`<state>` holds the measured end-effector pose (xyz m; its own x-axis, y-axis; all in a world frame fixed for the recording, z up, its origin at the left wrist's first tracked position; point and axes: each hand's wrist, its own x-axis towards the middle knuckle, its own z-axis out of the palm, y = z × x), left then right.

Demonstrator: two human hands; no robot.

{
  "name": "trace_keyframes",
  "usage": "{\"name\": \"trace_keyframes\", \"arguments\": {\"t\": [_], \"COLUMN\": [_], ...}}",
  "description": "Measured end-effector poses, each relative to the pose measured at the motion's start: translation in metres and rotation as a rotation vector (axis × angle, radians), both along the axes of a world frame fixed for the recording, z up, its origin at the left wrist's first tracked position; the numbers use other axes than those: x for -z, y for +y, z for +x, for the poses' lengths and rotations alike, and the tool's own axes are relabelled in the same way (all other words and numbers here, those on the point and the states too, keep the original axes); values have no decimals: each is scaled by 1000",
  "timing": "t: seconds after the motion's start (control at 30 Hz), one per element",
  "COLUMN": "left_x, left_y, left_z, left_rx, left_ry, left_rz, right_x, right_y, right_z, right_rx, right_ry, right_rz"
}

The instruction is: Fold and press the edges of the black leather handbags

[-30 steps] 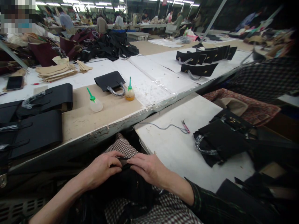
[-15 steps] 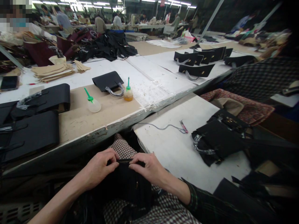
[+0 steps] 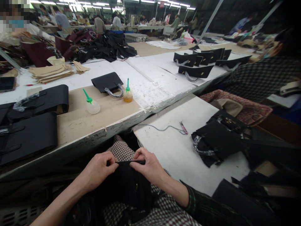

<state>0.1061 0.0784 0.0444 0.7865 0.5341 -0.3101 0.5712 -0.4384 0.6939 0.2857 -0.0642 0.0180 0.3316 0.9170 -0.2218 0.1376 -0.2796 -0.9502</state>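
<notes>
A black bag (image 3: 128,185) rests on my lap, over checked trousers. My left hand (image 3: 100,171) pinches the left end of its top edge, fingers curled closed. My right hand (image 3: 149,166) grips the same edge further right, thumb and fingers pressed together on it. A small gold fitting shows on the bag's front between my wrists.
Two glue bottles with green nozzles (image 3: 91,103) (image 3: 128,94) stand on the brown board, beside a black bag with a wrapped handle (image 3: 109,83). Black bags lie at the left (image 3: 28,135) and on the white side table (image 3: 218,138). Small snips (image 3: 183,127) lie there. Other people work far behind.
My hands have shifted along the bag's top edge. The right hand's fingers have curled up into a tighter pinch, and the left thumb now presses on the edge.
</notes>
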Motion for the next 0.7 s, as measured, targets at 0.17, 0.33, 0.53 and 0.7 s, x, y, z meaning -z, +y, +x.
{"name": "trace_keyframes", "arguments": {"t": [0.17, 0.33, 0.53, 0.7], "left_x": [5, 3, 4, 6], "left_y": [2, 3, 4, 4], "left_z": [2, 3, 2, -2], "left_rx": [-35, -36, -30, -16], "left_ry": [11, 12, -16, -26], "left_rz": [-52, -82, -127, -135], "right_x": [1, 4, -6, -6], "right_y": [3, 0, -12, -15], "right_z": [0, 16, 34, 28], "right_rx": [4, -142, -372, -337], "right_ry": [107, 196, 465, 361], "right_rz": [-35, -141, -153, -121]}}
